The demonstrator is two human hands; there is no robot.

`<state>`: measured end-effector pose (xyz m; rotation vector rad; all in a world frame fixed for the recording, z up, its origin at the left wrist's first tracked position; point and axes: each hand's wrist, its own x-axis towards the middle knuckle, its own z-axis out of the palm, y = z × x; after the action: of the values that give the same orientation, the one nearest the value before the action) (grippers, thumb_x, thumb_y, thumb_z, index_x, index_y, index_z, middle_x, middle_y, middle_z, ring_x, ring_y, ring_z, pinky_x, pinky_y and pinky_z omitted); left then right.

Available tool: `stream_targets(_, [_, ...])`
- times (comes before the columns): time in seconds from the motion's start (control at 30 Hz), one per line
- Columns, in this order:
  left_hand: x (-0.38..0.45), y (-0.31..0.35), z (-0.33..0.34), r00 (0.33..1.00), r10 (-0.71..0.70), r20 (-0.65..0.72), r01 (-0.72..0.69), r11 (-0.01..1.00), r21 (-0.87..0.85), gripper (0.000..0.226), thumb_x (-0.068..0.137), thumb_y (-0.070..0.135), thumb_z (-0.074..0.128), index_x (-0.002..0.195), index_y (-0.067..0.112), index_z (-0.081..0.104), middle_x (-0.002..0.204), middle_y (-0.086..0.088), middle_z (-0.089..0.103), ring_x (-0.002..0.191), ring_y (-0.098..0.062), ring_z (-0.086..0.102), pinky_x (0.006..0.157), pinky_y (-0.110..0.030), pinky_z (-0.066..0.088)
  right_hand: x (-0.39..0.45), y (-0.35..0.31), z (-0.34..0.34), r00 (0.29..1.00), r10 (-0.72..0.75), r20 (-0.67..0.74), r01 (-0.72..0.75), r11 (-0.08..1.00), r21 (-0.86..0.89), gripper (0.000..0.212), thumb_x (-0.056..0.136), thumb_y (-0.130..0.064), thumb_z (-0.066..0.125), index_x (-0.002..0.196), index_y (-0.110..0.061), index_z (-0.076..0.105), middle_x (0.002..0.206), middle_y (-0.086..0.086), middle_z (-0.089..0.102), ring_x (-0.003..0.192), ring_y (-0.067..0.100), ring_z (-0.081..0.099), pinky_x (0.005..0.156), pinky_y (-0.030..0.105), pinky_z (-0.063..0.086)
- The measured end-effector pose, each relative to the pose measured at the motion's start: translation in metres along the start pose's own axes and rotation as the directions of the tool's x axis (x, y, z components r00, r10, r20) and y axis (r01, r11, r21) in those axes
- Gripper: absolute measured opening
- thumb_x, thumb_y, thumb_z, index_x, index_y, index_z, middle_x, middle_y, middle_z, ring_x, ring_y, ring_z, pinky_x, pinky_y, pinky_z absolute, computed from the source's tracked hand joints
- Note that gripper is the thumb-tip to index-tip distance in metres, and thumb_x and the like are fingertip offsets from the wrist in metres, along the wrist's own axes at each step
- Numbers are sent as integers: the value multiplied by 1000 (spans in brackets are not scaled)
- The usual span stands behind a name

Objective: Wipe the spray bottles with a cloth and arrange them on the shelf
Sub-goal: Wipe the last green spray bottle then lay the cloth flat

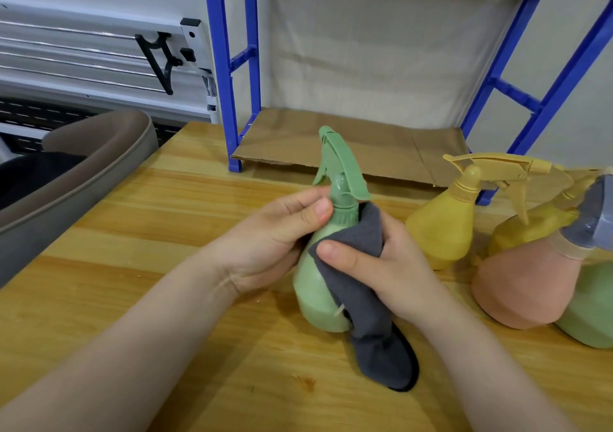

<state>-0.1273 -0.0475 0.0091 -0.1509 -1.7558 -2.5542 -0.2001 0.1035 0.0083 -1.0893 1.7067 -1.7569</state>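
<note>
A green spray bottle (313,285) stands tilted on the wooden table (166,219) in the middle of the view. My left hand (275,236) grips its neck and upper body from the left. My right hand (378,266) presses a grey cloth (368,315) against the bottle's right side; the cloth hangs down onto the table. To the right stand two yellow spray bottles (441,229) (530,229), a pink bottle with a grey sprayer (527,289) and part of another green bottle (593,312). Behind them is the blue shelf (232,67), its lowest level lined with cardboard (348,143).
A grey-brown chair back (83,173) sits off the table's left edge. A white slatted panel with a black bracket (159,57) is at the back left. A beige cloth hangs behind the shelf frame.
</note>
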Motion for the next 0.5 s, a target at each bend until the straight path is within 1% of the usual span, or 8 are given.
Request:
stream_targets(0.1, [-1,1,7,1000,17,-9,-17,999,46,57,89,36,60,137,7,51,130,-14,61,122,-25,57,103,-34,47,1,-4,0,1000,21,8,-22,992,121,47,66,-31,77,100,-3,64,82,7,70,75,19,68,64,29,56])
stream_targets(0.17, [-1,3,8,998,35,-46,-32,997,72,49,92,30,50,134,5,53,130,-11,62,121,-22,58,102,-30,47,2,-3,5,999,34,-24,-31,995,98,42,69,-32,77,101,-8,65,82,4,71,76,19,69,65,29,55])
stream_targets(0.23, [-1,3,6,996,48,-70,-39,991,131,43,93,29,45,128,6,58,131,-8,63,124,-20,57,105,-31,45,3,2,10,995,27,-99,-29,999,-21,43,68,-40,76,102,-16,65,87,-1,73,84,16,71,73,32,55])
stream_targets(0.3, [-2,4,8,994,75,-84,-58,980,189,40,93,28,46,124,8,61,130,-5,64,124,-18,58,105,-31,45,3,4,13,985,-3,-174,-24,988,-154,46,66,-51,72,103,-24,65,93,-5,74,90,12,70,80,38,56])
stream_targets(0.33, [-2,4,9,993,90,-77,-74,979,191,40,92,27,47,124,8,61,130,-5,64,124,-18,58,105,-30,45,2,4,14,977,-19,-214,-27,977,-210,44,65,-54,70,101,-29,65,93,-7,74,90,9,70,81,40,57])
stream_targets(0.4, [-3,3,10,993,111,-36,-103,981,162,39,90,22,53,125,6,60,134,-5,61,127,-20,55,105,-31,45,-1,1,15,961,-66,-267,-25,946,-323,37,66,-59,68,95,-38,62,92,-15,72,87,3,69,77,36,57])
stream_targets(0.43, [-4,3,10,993,119,-9,-116,981,155,43,85,18,58,126,5,59,138,-4,58,130,-21,52,106,-32,43,-2,-1,16,955,-93,-281,-23,924,-383,33,67,-61,67,93,-41,59,91,-18,71,86,0,67,75,32,57])
stream_targets(0.5, [-4,4,9,991,121,65,-130,980,153,54,76,18,55,127,4,56,146,-2,50,135,-24,46,110,-34,40,-3,-3,16,941,-155,-302,-20,863,-505,31,68,-63,64,93,-47,55,90,-21,68,87,-2,65,73,30,56])
